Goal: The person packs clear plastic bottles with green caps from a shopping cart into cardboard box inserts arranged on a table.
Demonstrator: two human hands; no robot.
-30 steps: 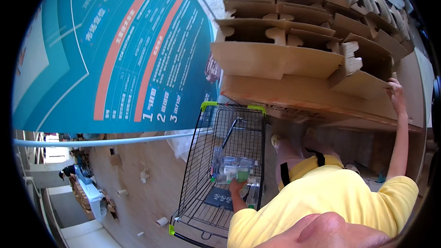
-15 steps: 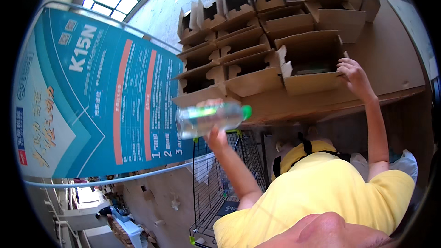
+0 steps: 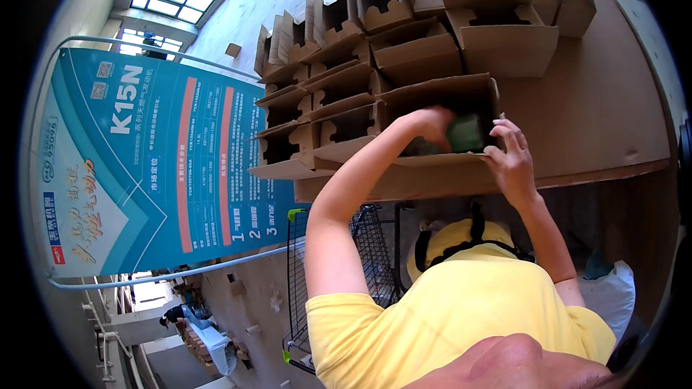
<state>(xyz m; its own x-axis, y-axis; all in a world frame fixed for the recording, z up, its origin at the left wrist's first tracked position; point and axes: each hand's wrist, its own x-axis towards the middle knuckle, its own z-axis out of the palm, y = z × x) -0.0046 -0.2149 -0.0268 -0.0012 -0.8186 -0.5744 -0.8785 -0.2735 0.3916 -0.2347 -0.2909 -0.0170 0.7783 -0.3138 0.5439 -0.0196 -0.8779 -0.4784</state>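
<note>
My left hand (image 3: 431, 127) reaches down into an open cardboard box (image 3: 468, 89) at the near right of the rows. Its fingers curl round a clear plastic bottle with a green part (image 3: 466, 134), which lies low in the box; the fingertips and much of the bottle are hidden. My right hand (image 3: 510, 150) pinches the near right corner of the same box, thumb at the front wall and fingers over the edge.
Several open cardboard boxes (image 3: 418, 50) stand in rows on a brown board-topped table (image 3: 598, 115). A black wire cart (image 3: 375, 245) stands below the table's left part. A large blue banner (image 3: 166, 166) fills the left side. A white bag (image 3: 611, 302) sits at the lower right.
My left hand has carried the bottle from left of the boxes rightward into the near box. My right hand has shifted down and left, still at that box's corner.
</note>
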